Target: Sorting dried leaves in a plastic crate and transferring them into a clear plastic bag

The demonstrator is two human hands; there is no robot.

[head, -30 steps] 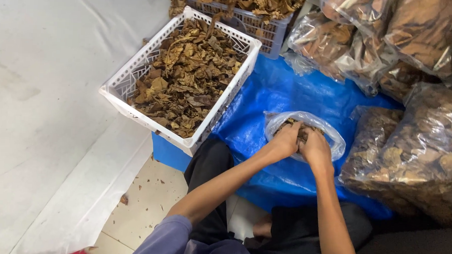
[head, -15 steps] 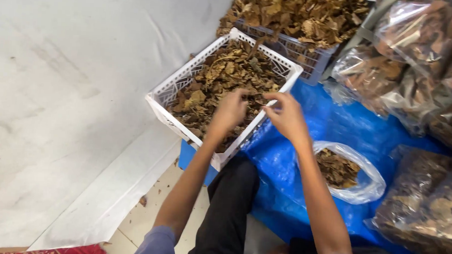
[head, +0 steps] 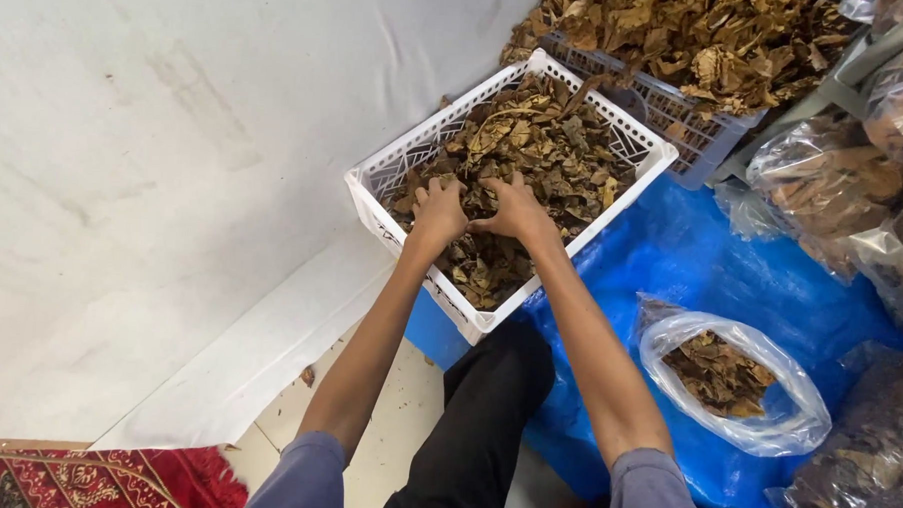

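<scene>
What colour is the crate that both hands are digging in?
The crate is white, with lattice sides, full of dry brown leaves. The head view shows it best.

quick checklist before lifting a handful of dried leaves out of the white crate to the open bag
1. Both hands on the leaves: left hand and right hand are pressed into the dried leaves: ok.
2. Fingers closed around a handful: buried in leaves: cannot tell.
3. White crate sitting level: it overhangs the blue tarp edge: cannot tell.
4. Clear plastic bag mouth open: ok.
5. Room in the bag: only partly filled: ok.
</scene>
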